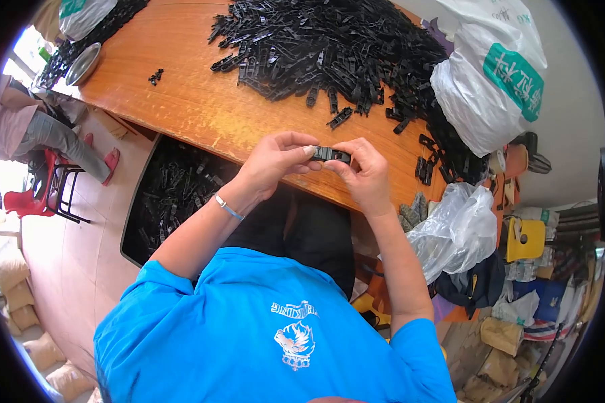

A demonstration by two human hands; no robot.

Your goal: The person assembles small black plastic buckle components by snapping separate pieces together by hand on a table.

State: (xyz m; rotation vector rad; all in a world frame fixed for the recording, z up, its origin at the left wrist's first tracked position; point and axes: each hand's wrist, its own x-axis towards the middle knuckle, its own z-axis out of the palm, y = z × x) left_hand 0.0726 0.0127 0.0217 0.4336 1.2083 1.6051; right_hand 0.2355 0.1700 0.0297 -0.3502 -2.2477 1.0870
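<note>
Between my two hands, just over the front edge of the wooden table (181, 87), is a small black plastic clip-like part (331, 154). My left hand (275, 161) pinches its left end between thumb and fingers. My right hand (366, 171) grips the right end the same way. Beyond them a large heap of similar black plastic parts (323, 54) covers the far middle of the table. One loose black part (340, 118) lies a little beyond my hands.
Below the table edge at left stands a black bin (175, 195) of black parts. A white sack (480, 87) and a clear plastic bag (454, 228) are at the right. A metal bowl (84, 64) sits far left, near a seated person (44, 134) on a red chair (33, 191).
</note>
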